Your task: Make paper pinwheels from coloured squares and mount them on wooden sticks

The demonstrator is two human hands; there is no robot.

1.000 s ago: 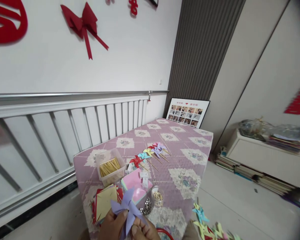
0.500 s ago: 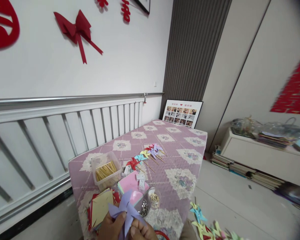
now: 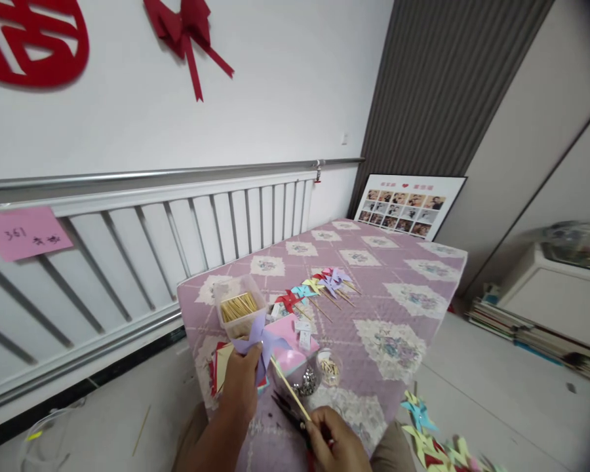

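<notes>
My left hand (image 3: 243, 377) pinches a purple paper pinwheel (image 3: 255, 344) near its middle. The fingers of my right hand (image 3: 337, 438) are closed on the lower end of a thin wooden stick (image 3: 291, 390). This stick slants up to the pinwheel's edge; whether the two are joined I cannot tell. Dark-jawed pliers (image 3: 289, 411) with red handles are beside and partly under my right hand. Close by are a tub of small metal pieces (image 3: 305, 381) and a round tub of small pale-gold pieces (image 3: 329, 368).
A plastic box of sticks (image 3: 240, 307) stands at the table's left, near the white radiator (image 3: 231, 223). Pink paper sheets (image 3: 288, 341) lie ahead of my hands. Several finished pinwheels (image 3: 319, 286) lie beyond them. More pinwheels (image 3: 440, 446) are low on the right.
Both hands were on the pinwheel; my right hand has moved down and right and now holds a stick. The view has turned left, bringing a pink note on the radiator into sight.
</notes>
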